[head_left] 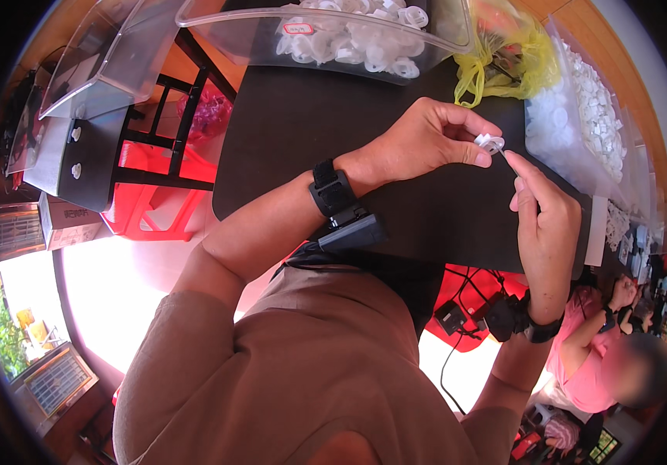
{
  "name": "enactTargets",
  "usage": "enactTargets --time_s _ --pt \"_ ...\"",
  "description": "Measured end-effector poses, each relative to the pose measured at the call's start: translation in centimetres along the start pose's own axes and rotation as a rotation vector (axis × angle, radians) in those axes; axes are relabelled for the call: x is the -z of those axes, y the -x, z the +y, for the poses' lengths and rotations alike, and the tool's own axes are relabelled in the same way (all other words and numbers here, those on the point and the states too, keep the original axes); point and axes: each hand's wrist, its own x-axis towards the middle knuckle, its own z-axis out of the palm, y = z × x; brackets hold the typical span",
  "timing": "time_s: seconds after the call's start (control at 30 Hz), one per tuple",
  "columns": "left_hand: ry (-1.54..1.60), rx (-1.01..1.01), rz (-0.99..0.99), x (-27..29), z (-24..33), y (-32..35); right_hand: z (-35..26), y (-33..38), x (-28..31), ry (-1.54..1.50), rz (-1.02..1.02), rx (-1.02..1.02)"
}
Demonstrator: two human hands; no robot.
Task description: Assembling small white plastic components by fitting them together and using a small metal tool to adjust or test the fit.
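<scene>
Head view: left hand pinches a small white plastic ring between thumb and fingertips. Right hand, index finger extended, touches the ring's right side above the black table. Clear bin of similar rings lies beyond the pinch.

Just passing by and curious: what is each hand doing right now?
Left hand: closed, pinching a small white part.
Right hand: fingertips touching the same part; whether it grips cannot be told.

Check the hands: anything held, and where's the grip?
The left hand pinches a small white plastic ring by its edge, between thumb and fingertips. The right hand holds nothing; its forefinger points at the ring, with contact too close to tell.
</scene>
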Motion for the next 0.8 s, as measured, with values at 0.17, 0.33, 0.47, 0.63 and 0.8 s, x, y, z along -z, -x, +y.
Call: enactTargets --time_s 0.17,0.33,0.47,0.63,0.8 --pt "-0.027 0.011 0.011 0.0 0.0 0.1 -0.5 -0.1 -0.1 0.067 -0.004 -0.009" --pt "-0.123 0.024 -0.030 0.1 -0.2 0.2 -0.3 -0.2 0.0 0.111 -0.025 0.039" --pt "-0.168 0.026 -0.029 0.3 -0.3 0.2 0.0 0.0 0.1 0.319 -0.036 0.191" --pt "-0.149 0.069 -0.045 0.3 -1.0 0.3 0.0 0.9 -0.6 0.554 -0.034 0.245" --pt "-0.082 0.138 -0.073 0.9 -0.8 0.1 1.0 0.8 -0.6 0.563 -0.022 0.254"
